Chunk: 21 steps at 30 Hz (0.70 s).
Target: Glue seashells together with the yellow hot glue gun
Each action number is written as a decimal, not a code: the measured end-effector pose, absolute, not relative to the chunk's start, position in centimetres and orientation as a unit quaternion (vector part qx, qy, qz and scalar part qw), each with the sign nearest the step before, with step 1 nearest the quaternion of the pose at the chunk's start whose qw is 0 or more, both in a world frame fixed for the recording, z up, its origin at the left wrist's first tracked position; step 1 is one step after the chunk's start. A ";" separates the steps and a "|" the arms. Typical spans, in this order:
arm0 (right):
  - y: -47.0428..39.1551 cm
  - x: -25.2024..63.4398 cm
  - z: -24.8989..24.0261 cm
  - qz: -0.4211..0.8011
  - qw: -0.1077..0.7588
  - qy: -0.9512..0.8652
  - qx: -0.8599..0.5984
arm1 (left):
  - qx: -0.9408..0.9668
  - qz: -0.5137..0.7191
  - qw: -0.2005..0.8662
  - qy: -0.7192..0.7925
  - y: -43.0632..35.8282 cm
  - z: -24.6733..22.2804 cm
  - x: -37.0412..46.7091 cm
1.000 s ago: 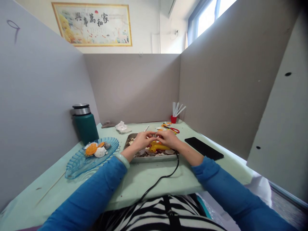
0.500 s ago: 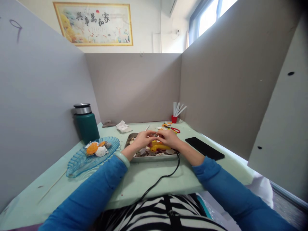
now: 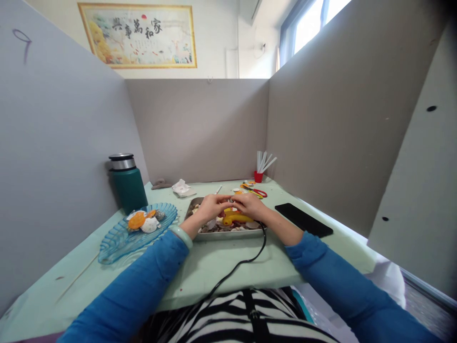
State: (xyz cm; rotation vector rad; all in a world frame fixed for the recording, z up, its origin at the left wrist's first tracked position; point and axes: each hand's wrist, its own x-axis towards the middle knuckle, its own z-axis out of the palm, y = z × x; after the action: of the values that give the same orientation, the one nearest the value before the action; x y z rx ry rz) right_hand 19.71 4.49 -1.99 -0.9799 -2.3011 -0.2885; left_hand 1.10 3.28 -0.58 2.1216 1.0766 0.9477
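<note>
My left hand and my right hand meet over a metal tray of shells. The fingers of both are bent inward and pressed together around something small that I cannot make out. Under my right hand a yellow glue gun lies on the shells, its black cord running over the tray's front edge toward me.
At the left are a blue shell-shaped plate with orange and white pieces, a green bottle and a thin stick. Behind lie crumpled tissue, scissors and a red cup of white sticks. A black slab is at right.
My fingers have shifted very slightly over the tray. Both hands remain together, and the other objects stay in place.
</note>
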 end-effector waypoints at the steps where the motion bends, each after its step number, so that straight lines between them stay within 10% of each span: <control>1: 4.5 19.7 -2.0 -0.111 0.309 -0.870 -0.367 | 0.792 0.356 0.289 0.403 3.3 -0.6 1.1; 21: 4.0 19.4 -1.8 -0.104 0.276 -0.866 -0.403 | 0.795 0.332 0.281 0.423 2.9 -0.3 1.3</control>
State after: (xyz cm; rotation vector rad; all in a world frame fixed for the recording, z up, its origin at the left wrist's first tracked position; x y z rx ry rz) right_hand 19.43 4.00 -1.78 -1.0828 -2.3274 -0.2794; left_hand 1.31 2.88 -0.33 2.1317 1.1336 0.8890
